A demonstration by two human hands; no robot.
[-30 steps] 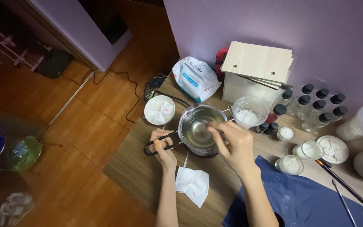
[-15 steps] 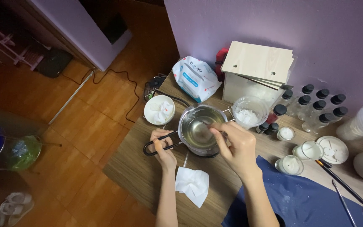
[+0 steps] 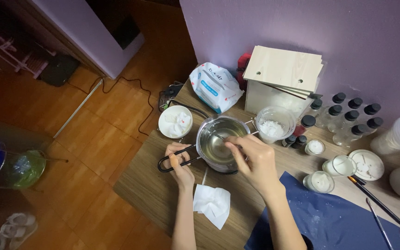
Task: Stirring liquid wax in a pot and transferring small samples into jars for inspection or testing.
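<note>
Two hands work at a small steel pot (image 3: 218, 143) near the middle of the wooden desk (image 3: 153, 190). The left hand (image 3: 179, 162) sits at the pot's eight o'clock, fingers closed around its black wire handle (image 3: 170, 163). The right hand (image 3: 253, 159) hovers at the pot's four o'clock, fingers pinched narrowly on a thin rod (image 3: 225, 137) that reaches over the clear liquid. A white tissue (image 3: 212, 203) lies at six o'clock, a white bowl (image 3: 175, 121) at ten.
</note>
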